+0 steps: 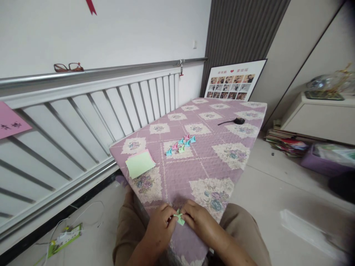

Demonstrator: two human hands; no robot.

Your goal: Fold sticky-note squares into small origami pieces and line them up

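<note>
A small piece of folded light-green paper (179,218) is pinched between my two hands over the near end of the table. My left hand (163,222) grips its left side with thumb and forefinger. On the other side, my right hand (197,218) has its fingertips closed on the paper's right edge. Further up the cloth lie several small folded paper pieces (181,148) in blue, pink and green, grouped in short rows. A stack of paper sheets (140,164), pale green on top with pink beneath, rests at the table's left edge.
The table wears a purple floral cloth (183,177). A black coiled item with a short cord (239,121) lies toward its far right. A white radiator (111,118) runs along the left, with glasses (68,67) on the rail above. A power strip (65,240) sits on the floor.
</note>
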